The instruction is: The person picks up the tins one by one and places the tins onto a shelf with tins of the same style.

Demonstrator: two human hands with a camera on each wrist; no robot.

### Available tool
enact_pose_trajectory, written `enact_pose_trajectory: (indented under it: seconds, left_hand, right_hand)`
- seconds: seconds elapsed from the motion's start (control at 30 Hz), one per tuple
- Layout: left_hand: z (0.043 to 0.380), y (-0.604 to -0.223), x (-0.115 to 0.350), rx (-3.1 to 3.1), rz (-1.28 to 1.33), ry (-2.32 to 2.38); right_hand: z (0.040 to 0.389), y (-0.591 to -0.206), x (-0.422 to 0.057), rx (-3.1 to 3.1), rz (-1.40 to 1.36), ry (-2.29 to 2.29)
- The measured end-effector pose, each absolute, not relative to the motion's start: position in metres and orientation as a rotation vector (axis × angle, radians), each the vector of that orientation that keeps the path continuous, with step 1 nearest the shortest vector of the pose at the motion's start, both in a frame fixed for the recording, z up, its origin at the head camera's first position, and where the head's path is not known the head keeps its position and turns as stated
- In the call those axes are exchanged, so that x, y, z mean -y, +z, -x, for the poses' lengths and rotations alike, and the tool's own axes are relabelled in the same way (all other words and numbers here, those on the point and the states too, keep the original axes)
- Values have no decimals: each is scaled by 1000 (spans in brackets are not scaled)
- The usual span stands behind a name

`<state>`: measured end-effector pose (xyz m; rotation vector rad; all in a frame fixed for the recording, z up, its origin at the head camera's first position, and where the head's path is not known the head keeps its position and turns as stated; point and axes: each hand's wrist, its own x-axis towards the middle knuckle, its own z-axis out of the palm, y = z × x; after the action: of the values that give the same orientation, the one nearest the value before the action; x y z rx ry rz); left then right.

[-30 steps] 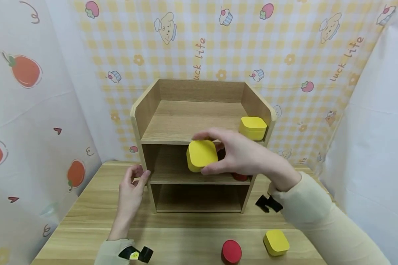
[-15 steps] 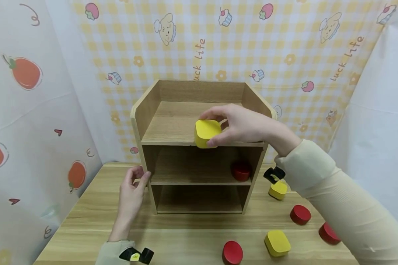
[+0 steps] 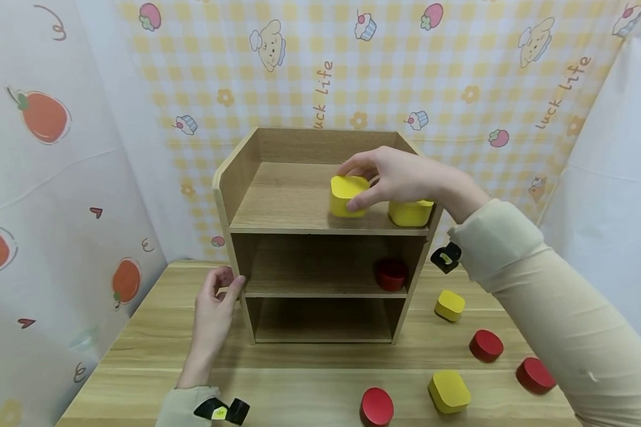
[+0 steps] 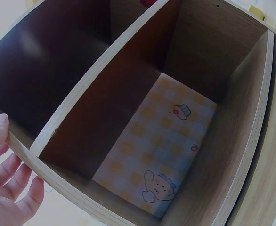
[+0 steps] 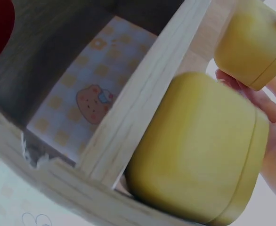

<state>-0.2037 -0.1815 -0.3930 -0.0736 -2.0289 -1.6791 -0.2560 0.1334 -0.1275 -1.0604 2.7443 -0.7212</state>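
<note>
Yellow box (image 3: 347,197) is pinched in our right fingers (image 3: 359,161) at the top shelf (image 3: 285,198), just left of its twin (image 3: 408,215); our left fingers (image 4: 16,181) grip the rack (image 3: 326,294). Drifting right, we might bump the twin.

Cloth-walled booth (image 3: 609,201), printed hangings (image 3: 294,95), wooden tabletop (image 3: 299,376)

Yellow-checked backdrop (image 3: 363,71) fills upper centre; fruit-print cloth (image 3: 80,172) hangs along left side; plain white sheet (image 3: 614,201) hangs at right edge; wood-grain table (image 3: 299,382) spans bottom of frame.
</note>
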Motion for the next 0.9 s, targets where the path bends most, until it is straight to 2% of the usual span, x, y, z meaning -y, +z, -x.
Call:
enact_pose_trajectory:
  seconds: [0.9]
  left_hand:
    - [204, -395, 182, 2039, 60, -1670]
  right_hand:
    - [263, -132, -131, -2734, 975, -519]
